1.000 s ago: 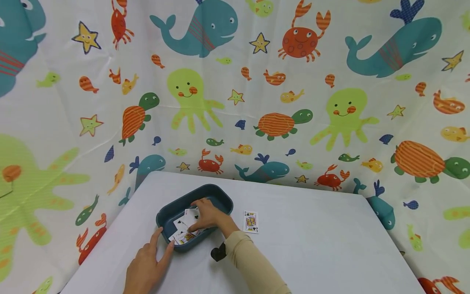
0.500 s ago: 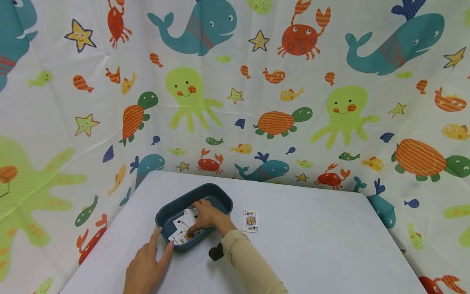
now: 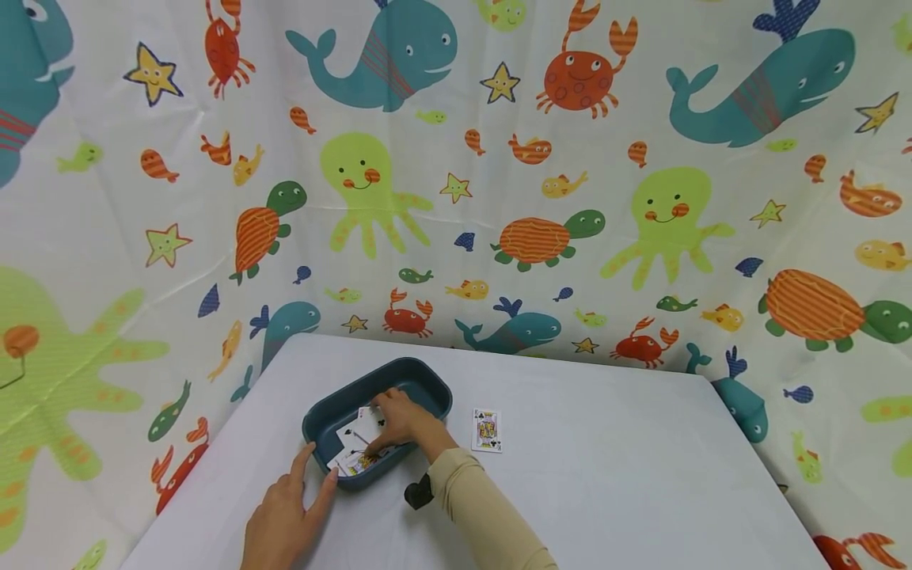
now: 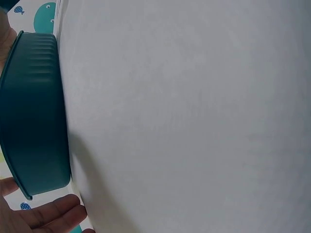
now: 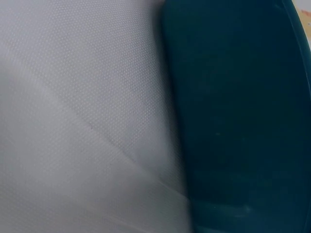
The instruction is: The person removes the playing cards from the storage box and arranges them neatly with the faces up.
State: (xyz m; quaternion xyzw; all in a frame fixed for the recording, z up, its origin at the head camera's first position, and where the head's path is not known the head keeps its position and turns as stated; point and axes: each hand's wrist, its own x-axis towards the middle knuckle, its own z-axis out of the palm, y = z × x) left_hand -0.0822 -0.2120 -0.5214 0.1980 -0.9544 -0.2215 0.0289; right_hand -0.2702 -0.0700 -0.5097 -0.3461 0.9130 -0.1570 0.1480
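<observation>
Several playing cards lie face up inside a dark teal oblong tray; one at the near end is a face card. My right hand reaches in over the tray's near side, its thumb and fingers spread over the cards. I cannot tell whether it pinches one, since the palm hides what lies under it. At the tray's near left corner my left hand rests its forefinger and thumb against the rim, fingers extended. The left wrist view shows the tray's side wall with the left fingers beside it.
A king of clubs lies face up on the white table, right of the tray. A black piece sits at my right wrist by the sleeve. A curtain printed with sea animals hangs behind the table.
Almost nothing differs. My right forearm has shifted slightly left while its fingers stay over the cards in the tray; the left hand, tray and king card hold their places.
</observation>
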